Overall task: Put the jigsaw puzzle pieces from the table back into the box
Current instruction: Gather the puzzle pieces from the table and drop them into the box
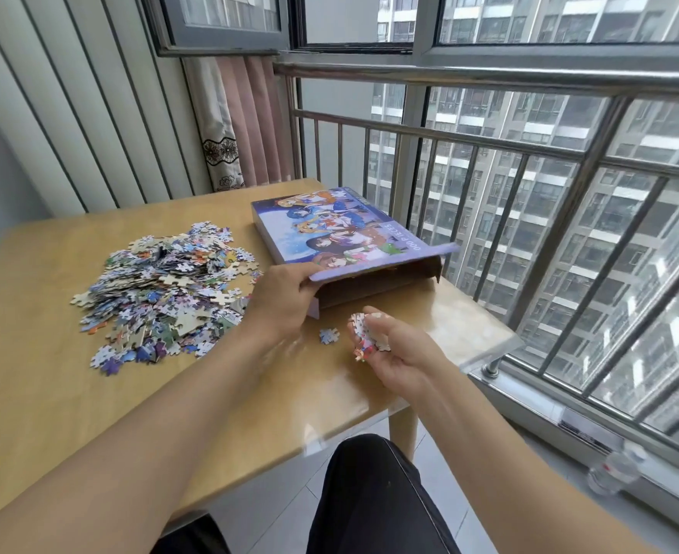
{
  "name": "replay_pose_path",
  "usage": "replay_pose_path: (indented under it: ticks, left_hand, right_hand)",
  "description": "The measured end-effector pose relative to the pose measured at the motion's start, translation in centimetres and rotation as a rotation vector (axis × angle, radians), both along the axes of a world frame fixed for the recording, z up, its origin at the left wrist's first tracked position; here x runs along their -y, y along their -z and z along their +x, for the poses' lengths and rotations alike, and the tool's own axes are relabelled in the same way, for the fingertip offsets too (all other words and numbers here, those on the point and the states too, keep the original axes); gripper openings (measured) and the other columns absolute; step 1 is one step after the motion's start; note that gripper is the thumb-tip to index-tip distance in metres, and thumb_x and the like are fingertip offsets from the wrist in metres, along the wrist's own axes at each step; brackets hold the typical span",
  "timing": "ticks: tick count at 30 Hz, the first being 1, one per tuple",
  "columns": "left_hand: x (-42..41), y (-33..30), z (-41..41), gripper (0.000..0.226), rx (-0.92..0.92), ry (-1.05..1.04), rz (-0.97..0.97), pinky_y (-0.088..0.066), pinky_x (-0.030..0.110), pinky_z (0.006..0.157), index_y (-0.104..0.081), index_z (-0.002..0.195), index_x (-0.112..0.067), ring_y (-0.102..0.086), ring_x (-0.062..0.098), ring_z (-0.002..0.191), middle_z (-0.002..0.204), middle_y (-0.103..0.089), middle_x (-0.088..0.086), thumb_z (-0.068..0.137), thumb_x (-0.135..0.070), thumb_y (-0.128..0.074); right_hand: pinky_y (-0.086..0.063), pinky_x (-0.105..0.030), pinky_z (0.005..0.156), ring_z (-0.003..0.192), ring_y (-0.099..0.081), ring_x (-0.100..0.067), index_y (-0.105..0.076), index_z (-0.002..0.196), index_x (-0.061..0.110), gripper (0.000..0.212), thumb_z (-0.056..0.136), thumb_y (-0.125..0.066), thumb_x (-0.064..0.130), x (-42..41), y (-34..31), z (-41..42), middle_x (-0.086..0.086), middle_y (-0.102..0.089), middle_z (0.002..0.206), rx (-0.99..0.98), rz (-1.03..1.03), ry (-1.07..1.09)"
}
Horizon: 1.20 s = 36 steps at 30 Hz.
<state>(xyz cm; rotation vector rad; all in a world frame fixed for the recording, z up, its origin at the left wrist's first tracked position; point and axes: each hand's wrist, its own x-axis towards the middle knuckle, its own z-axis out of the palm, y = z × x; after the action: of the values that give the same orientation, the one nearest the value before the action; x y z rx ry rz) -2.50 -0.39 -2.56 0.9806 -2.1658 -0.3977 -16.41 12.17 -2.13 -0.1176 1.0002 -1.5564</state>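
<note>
Right hand, palm up with fingers curled, cups a small cluster of puzzle pieces just above the counter. Just to its left, one loose piece lies flat on the counter. Beyond that piece, the left hand grips the near flap of the box, thumb on top, holding the end open; the box lies flat, its printed lid facing up. Farther left of both hands, well apart from the box, sits the main heap of pieces. Beyond the box stands a metal railing.
</note>
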Motion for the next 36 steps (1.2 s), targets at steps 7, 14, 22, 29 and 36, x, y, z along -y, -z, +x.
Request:
replay_pose_path:
  ticks: [7, 14, 22, 29, 36]
  left_hand:
    - [0.6, -2.4, -0.1, 0.020, -0.295, -0.065, 0.245, -0.047, 0.025, 0.074, -0.076, 0.109, -0.016, -0.064, 0.015, 0.093, 0.097, -0.073, -0.002, 0.099, -0.023, -0.061]
    - [1.7, -7.3, 0.9, 0.017, -0.388, -0.029, 0.267, -0.046, 0.026, 0.075, -0.075, 0.101, -0.021, -0.063, 0.016, 0.089, 0.094, -0.074, -0.001, 0.099, -0.032, -0.061]
    - [3.0, -9.8, 2.2, 0.016, -0.461, 0.092, 0.351, -0.052, 0.047, 0.101, -0.075, 0.103, -0.031, -0.067, 0.016, 0.106, 0.106, -0.075, -0.006, 0.100, -0.030, -0.060]
    - [3.0, -10.6, 2.6, 0.016, -0.521, 0.128, 0.325, -0.052, 0.044, 0.100, -0.075, 0.097, -0.031, -0.066, 0.013, 0.095, 0.096, -0.075, -0.008, 0.099, -0.024, -0.061]
    - [2.8, -8.8, 2.3, 0.018, -0.431, 0.094, 0.263, -0.050, 0.033, 0.084, -0.076, 0.102, -0.015, -0.066, 0.019, 0.093, 0.098, -0.074, 0.001, 0.100, -0.023, -0.060]
  right_hand:
    - [-0.056, -0.033, 0.056, 0.093, -0.061, -0.028, -0.056, 0.119, -0.005, 0.022, 0.100, -0.047, -0.009, 5.2, -4.8, -2.5, -0.023, -0.055, 0.108, 0.023, -0.023, 0.064]
    - [-0.058, -0.029, 0.055, 0.084, -0.065, -0.024, -0.057, 0.131, 0.003, 0.042, 0.096, -0.036, -0.008, 10.2, -7.9, -2.4, -0.014, -0.066, 0.117, -0.110, 0.039, 0.143]
    - [-0.052, -0.051, 0.094, 0.096, -0.069, -0.032, -0.067, 0.113, 0.026, 0.080, 0.067, -0.052, 0.089, 11.7, -12.1, -2.0, -0.004, -0.073, 0.106, 0.372, -0.139, 0.331]
    - [-0.056, -0.043, 0.090, 0.105, -0.069, -0.029, -0.066, 0.124, 0.020, 0.085, 0.084, -0.031, 0.086, 10.7, -11.5, -2.0, -0.008, -0.073, 0.115, 0.148, -0.264, 0.143]
    - [-0.059, -0.031, 0.080, 0.097, -0.071, -0.022, -0.067, 0.114, 0.005, 0.022, 0.099, -0.059, 0.019, 5.7, -8.9, -0.7, -0.012, -0.072, 0.107, -0.453, -0.117, 0.064]
